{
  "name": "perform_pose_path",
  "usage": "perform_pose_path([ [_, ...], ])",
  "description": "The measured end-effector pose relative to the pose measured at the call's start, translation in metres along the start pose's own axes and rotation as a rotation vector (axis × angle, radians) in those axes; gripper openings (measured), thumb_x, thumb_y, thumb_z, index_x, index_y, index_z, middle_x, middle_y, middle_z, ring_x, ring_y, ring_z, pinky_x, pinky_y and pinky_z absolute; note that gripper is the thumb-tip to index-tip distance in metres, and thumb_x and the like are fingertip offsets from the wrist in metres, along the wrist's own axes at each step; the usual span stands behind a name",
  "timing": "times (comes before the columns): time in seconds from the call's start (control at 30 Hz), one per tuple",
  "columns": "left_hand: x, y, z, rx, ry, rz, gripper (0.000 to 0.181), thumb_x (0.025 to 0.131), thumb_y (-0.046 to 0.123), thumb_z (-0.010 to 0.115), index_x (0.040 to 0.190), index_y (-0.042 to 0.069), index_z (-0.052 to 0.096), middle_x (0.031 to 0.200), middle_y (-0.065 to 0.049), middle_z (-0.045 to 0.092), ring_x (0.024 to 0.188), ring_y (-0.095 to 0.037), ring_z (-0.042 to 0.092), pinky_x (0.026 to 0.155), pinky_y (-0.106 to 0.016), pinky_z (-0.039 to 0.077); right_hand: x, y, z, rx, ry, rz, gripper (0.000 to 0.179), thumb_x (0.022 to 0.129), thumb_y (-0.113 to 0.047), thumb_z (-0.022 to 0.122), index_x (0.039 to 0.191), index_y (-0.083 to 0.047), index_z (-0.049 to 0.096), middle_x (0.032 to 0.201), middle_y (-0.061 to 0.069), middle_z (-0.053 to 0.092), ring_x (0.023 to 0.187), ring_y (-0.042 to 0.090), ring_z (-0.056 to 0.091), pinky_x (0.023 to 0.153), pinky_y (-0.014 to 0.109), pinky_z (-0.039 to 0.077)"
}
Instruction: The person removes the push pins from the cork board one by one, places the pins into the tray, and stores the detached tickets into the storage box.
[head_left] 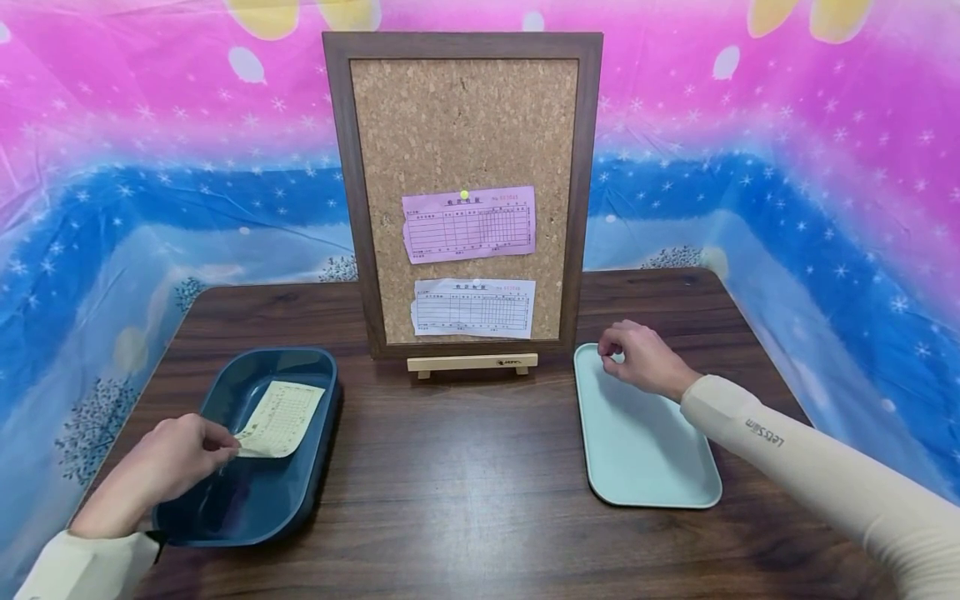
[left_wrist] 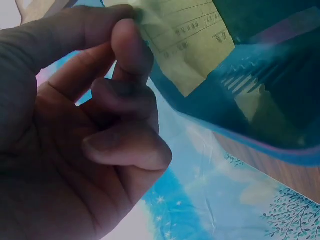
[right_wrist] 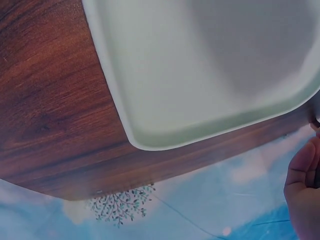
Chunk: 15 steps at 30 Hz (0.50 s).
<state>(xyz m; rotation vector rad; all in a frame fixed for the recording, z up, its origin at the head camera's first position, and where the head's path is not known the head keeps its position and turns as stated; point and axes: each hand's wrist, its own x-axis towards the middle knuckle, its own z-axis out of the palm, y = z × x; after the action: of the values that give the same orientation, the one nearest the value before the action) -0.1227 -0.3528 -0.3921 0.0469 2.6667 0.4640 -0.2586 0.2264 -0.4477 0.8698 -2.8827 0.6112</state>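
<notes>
A pale yellow, rectangular printed paper slip [head_left: 281,421] was pinched at one end by the left hand [head_left: 168,458], over the dark blue, rounded plastic tub [head_left: 243,517]. The right hand [head_left: 648,362] was seen above the pale green, shallow rectangular tray [head_left: 645,458], fingers curled; any hold could not be told. Pink [head_left: 468,237] and white slips [head_left: 472,321] were displayed on the brown-framed cork board [head_left: 405,125], upright on the dark wooden bench [head_left: 450,467].

Behind the right hand [head_left: 643,358], the sleeve [head_left: 765,433] reads "LetsSlim"; beyond and between both hands, the pink slip [head_left: 471,237] bears a printed title and a red "No" with digits too blurred to read; the white slip [head_left: 474,308] below it carries similar print; on the yellow slip [head_left: 281,417] at the left hand [head_left: 176,454], the print is illegible.
</notes>
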Motion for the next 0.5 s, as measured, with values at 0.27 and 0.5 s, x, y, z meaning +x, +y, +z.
perform_pose_path([
  [0.27,0.001,0.006,0.008,-0.012,-0.050,0.057,0.014,0.089,0.009,0.063,0.095,0.002,0.073,0.089,-0.007,0.067,0.076,-0.020,0.062,0.062,-0.039,0.051,-0.001,0.003,0.005,-0.006,-0.043,-0.019,0.010,0.077,-0.004,0.069,0.082,-0.011,0.065,0.080,-0.003,0.057,0.077,0.016,0.055,0.068,0.033,0.046],
  [0.5,0.002,0.011,0.015,-0.035,-0.080,0.102,0.010,0.087,0.007,0.065,0.088,0.007,0.075,0.088,-0.004,0.068,0.075,-0.016,0.061,0.062,-0.038,0.051,-0.003,0.006,0.009,0.024,-0.090,-0.012,0.009,0.078,-0.003,0.069,0.083,-0.010,0.066,0.079,-0.006,0.056,0.075,0.015,0.054,0.066,0.033,0.045],
])
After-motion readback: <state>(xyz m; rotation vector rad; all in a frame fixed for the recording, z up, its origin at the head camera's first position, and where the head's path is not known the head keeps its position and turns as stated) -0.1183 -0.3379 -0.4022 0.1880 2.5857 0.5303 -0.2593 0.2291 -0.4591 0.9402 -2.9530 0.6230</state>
